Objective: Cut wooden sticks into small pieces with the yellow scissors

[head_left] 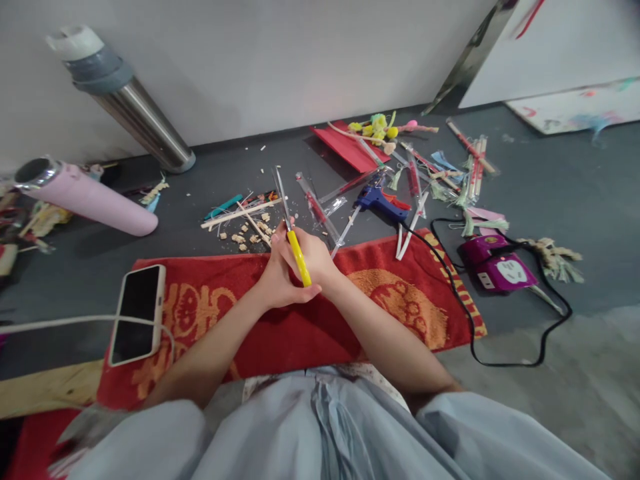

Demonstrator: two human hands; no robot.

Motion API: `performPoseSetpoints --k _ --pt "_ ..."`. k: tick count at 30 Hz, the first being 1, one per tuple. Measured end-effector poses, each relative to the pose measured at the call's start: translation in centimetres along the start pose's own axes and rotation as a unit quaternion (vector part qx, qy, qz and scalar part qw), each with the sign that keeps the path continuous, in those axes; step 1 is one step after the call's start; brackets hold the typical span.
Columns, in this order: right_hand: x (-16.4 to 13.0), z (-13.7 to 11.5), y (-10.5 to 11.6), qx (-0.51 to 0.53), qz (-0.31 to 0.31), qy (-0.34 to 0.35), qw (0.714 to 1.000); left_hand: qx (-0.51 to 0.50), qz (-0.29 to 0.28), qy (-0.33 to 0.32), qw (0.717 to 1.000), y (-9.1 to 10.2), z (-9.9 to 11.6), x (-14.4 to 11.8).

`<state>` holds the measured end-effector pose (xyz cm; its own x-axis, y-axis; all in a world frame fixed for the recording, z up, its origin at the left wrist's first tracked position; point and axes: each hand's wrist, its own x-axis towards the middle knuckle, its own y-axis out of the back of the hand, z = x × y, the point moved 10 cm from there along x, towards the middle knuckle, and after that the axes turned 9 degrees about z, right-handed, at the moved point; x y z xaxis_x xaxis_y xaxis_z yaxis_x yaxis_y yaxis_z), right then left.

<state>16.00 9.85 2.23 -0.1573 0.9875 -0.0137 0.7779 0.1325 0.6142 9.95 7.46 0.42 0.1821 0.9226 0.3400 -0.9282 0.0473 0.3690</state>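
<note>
our left hand (276, 285) and right hand (317, 257), both curled closed, grip yellow-handled steel scissors (299, 255); we should point the blades (283, 197) outward.

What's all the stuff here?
tool: one, yellow handle, centre
towel: one, red, front
phone: one, black screen, towel's left
cable: one, white, across phone
flask: one, silver, back left
bottle: one, pink, left
sticks: several, pale, centre
wood bits: many, pale, centre
packets: several, clear and red, centre
card: one, red, back
glue gun: one, blue, right centre
tassels: several, pale green, right
cord: one, black, right
power socket: one, purple, right
left hand: one, bare, at tool
right hand: one, bare, at tool
</note>
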Motion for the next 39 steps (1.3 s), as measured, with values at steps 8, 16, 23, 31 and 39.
performPoseSetpoints --k 8,16,23,31,39 --pt "0.22 -0.16 -0.43 -0.011 -0.003 0.022 1.0 -0.017 0.017 -0.002 1.0 0.06 -0.54 -0.09" --pt "0.29 -0.17 -0.5 -0.009 -0.003 0.025 1.0 -0.023 0.019 -0.01 0.999 0.12 -0.51 0.0" --pt "0.39 -0.16 -0.61 -0.027 -0.009 0.022 0.999 -0.017 0.023 -0.021 0.999 0.21 -0.39 0.02" --pt "0.39 -0.16 -0.62 -0.026 -0.004 0.02 0.999 -0.025 0.023 -0.001 0.999 0.18 -0.58 0.02" --pt "0.2 -0.2 -0.22 -0.017 -0.001 0.008 1.0 -0.032 0.011 0.025 0.999 -0.01 -0.72 0.2"
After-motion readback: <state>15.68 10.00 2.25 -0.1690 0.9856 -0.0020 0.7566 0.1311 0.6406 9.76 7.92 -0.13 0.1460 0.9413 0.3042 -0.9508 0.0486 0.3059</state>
